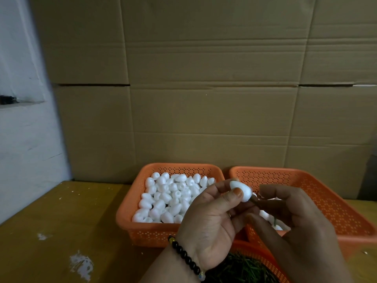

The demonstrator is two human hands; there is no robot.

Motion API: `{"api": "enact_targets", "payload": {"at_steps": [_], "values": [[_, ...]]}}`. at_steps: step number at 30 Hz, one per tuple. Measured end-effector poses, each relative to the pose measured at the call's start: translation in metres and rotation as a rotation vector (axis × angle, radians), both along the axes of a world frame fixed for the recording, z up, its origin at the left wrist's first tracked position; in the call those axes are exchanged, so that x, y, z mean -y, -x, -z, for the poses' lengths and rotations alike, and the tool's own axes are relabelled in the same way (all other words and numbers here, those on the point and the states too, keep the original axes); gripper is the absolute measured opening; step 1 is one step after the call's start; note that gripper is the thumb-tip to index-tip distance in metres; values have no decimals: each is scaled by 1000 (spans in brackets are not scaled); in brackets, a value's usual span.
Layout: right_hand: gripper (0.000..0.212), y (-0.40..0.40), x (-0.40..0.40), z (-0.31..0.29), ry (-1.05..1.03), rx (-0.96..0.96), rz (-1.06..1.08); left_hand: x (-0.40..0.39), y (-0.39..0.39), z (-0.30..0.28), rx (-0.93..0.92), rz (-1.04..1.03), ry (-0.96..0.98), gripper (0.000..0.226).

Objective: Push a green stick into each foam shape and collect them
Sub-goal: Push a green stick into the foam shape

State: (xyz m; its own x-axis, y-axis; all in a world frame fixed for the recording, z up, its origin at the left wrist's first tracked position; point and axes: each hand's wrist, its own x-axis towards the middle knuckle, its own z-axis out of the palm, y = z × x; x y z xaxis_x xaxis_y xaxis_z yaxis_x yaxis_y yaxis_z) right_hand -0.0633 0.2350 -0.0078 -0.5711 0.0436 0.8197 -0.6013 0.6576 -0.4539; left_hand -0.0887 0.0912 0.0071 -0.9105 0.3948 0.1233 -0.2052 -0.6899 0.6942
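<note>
- Fingers (236, 192) of the left hand (208, 225) pinch a white egg-shaped foam piece (240, 190) between thumb and fingertips, holding it up above the gap between the two rear baskets.
- Fingers of the right hand (295, 217) curl round and pinch a thin dark green stick (257, 201), whose tip meets the narrow end of the foam piece; how deep it has gone in cannot be told.
- A bracelet of black beads (184, 255) sits on the left wrist.
- Just behind the left hand, an orange perforated plastic basket (130, 211) is heaped with loose white foam shapes (169, 197), none with a stick in it, so far as shows.
- To its right, touching or nearly so, a second orange perforated basket (326, 201) holds a few white shapes (265, 214) partly hidden by the right hand, with at least one green stem among them; these look like finished pieces.
- Nearest the person, under the wrists, a third orange basket (265, 256) holds a mass of green sticks (240, 268).
- Judged from this, the work is at an early stage: one piece is being joined now, a handful appear collected, and the full basket remains.
- All baskets stand on a yellow-brown surface (71, 221) marked with white flecks, before a wall of plain brown cardboard (204, 88).
- No brand, label or writing is readable anywhere.
</note>
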Motion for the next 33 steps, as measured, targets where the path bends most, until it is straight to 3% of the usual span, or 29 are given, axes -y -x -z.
{"api": "enact_targets", "payload": {"at_steps": [6, 12, 18, 25, 28, 31, 33], "values": [[26, 1, 2, 0, -116, -77, 43, -6, -3, 5, -83, -38, 100, 32], [20, -3, 6, -3, 4, -16, 74, -12, -4, 12, -198, -129, 240, 36], [21, -6, 6, -7, 241, 200, -171, -8, 1, 13, -206, -214, 288, 24], [25, -3, 1, -8, 270, 327, -370, -4, 1, 12, -222, -161, 347, 28], [38, -2, 1, -6, 320, 395, -444, -5, 3, 14, -192, -173, 345, 24], [45, 1, 0, -1, 274, 391, -321, -6, 4, 16, -169, -168, 374, 26], [37, 2, 0, 0, 236, 375, -235, -6, 5, 18, -157, -166, 412, 30]]}}
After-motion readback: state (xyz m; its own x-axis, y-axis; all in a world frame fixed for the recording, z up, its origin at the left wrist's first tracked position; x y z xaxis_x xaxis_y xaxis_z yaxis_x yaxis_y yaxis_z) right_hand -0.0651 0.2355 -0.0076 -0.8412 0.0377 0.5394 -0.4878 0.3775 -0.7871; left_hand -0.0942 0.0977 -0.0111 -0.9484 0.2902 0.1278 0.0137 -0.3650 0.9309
